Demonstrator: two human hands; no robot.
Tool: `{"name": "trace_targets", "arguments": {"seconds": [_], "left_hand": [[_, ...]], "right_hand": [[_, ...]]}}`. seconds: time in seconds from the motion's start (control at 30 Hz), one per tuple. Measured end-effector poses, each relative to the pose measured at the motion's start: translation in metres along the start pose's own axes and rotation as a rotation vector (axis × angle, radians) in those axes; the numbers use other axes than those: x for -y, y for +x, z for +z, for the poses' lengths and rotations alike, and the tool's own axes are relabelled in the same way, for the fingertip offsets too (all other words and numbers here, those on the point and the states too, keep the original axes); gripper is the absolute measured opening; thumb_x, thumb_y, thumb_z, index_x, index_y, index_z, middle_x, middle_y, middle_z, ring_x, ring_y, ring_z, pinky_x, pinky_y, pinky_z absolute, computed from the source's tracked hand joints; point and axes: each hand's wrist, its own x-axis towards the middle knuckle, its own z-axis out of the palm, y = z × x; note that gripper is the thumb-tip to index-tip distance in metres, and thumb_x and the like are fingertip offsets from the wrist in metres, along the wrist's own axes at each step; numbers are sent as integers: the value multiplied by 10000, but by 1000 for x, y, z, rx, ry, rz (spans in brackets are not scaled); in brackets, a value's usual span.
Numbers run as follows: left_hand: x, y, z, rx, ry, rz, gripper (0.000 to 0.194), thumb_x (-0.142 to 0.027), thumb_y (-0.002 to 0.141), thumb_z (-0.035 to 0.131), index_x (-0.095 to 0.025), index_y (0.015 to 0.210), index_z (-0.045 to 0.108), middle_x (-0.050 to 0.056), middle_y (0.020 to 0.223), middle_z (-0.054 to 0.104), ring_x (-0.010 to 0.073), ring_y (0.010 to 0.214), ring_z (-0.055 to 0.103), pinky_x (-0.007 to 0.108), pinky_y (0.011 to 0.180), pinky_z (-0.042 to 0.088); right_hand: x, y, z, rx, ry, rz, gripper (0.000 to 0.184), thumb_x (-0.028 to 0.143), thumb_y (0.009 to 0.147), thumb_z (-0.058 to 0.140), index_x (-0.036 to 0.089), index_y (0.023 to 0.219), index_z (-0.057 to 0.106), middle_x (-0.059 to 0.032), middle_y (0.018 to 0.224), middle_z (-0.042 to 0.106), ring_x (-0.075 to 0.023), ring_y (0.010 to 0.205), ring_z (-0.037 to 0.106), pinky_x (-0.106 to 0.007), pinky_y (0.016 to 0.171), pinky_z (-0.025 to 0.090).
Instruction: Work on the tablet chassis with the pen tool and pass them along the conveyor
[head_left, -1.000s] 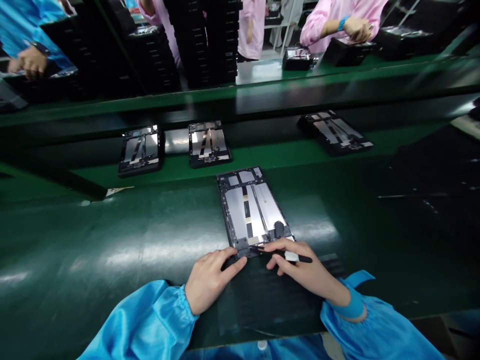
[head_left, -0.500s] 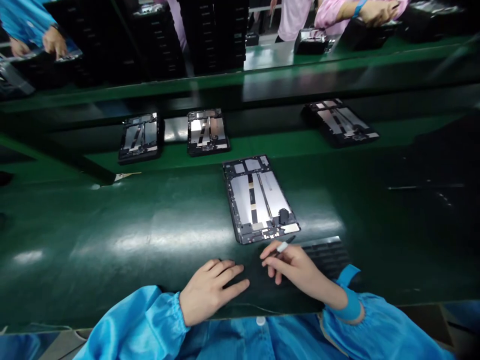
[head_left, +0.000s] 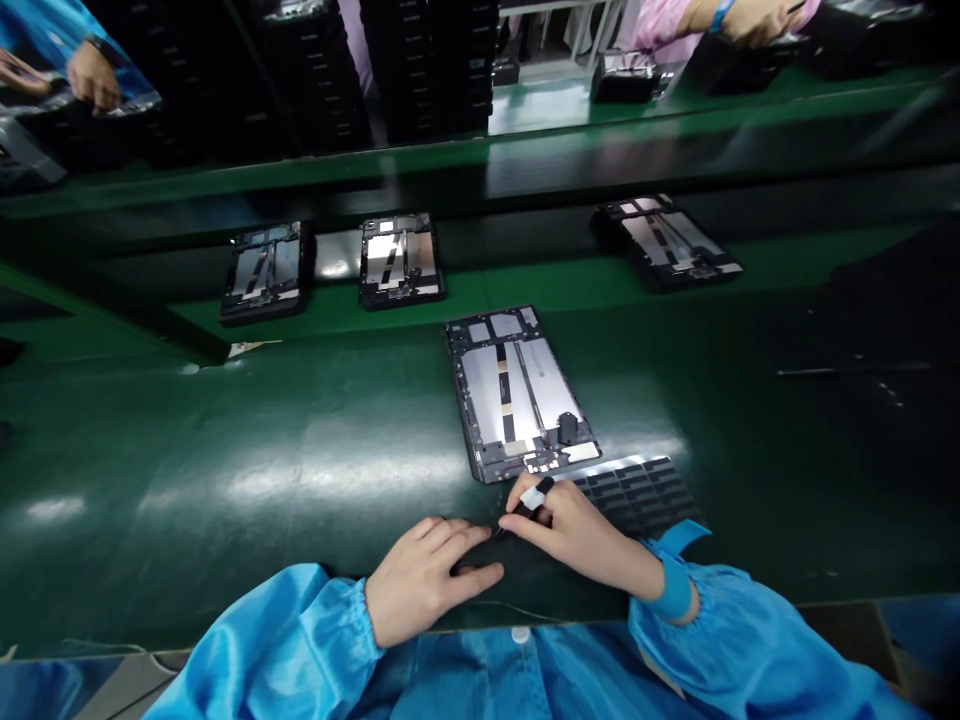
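Observation:
My right hand (head_left: 566, 525) is closed around slim dark tweezers with a white wrap (head_left: 536, 494); their tip points down and left, close to the left fingertips. My left hand (head_left: 431, 580) lies palm down with its fingers stretched out, on or just above a dark sheet whose near-left part is hard to make out. Under and beside the right hand shows that sheet of black adhesive pieces (head_left: 645, 490) in rows. Just beyond the hands an opened tablet (head_left: 517, 395) lies with its inner side up, showing silvery plates, a dark flat cable and a small black patch.
Several more opened tablets rest on the green strip behind: two at left (head_left: 264, 270) (head_left: 401, 258) and one at right (head_left: 671, 240). A green post (head_left: 150, 315) slants in at left. Stacked black trays (head_left: 427, 70) and co-workers' hands (head_left: 94, 78) are across the bench.
My right hand has moved left and down, bringing the tool tip to the left fingertips and uncovering more of the sheet. The tablets behind have shifted slightly left.

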Motion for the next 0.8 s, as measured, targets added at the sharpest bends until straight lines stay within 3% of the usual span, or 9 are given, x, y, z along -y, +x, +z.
{"name": "trace_targets", "arguments": {"seconds": [0.23, 0.43, 0.63, 0.8], "left_hand": [[1, -1, 1, 8, -41, -9, 299, -185, 945, 492, -301, 1188, 623, 63, 1224, 539, 192, 1077, 502, 296, 811, 420], [3, -1, 2, 21, -63, -7, 290, -198, 950, 491, -307, 1183, 625, 62, 1256, 529, 199, 1102, 489, 306, 824, 415], [3, 0, 3, 20, -72, -24, 275, -217, 928, 544, -321, 1166, 633, 45, 1264, 526, 191, 1105, 484, 302, 838, 406], [1, -2, 2, 28, -83, -36, 276, -225, 940, 520, -332, 1167, 636, 50, 1279, 525, 194, 1115, 487, 299, 835, 418]], "right_hand": [[6, 9, -1, 28, -60, -16, 192, 339, 881, 621, 160, 811, 613, -8, 712, 623, -131, 609, 578, -238, 578, 395], [7, 11, -5, 56, -53, -23, 202, 340, 893, 608, 155, 814, 626, -16, 768, 630, -134, 658, 590, -236, 604, 395], [4, 10, 3, 50, -82, -5, 220, 370, 884, 615, 163, 810, 621, -18, 734, 632, -146, 653, 585, -253, 605, 385], [0, 4, -4, 10, 172, -15, 238, 371, 885, 603, 162, 770, 596, -24, 732, 615, -149, 687, 599, -258, 642, 452]]}}
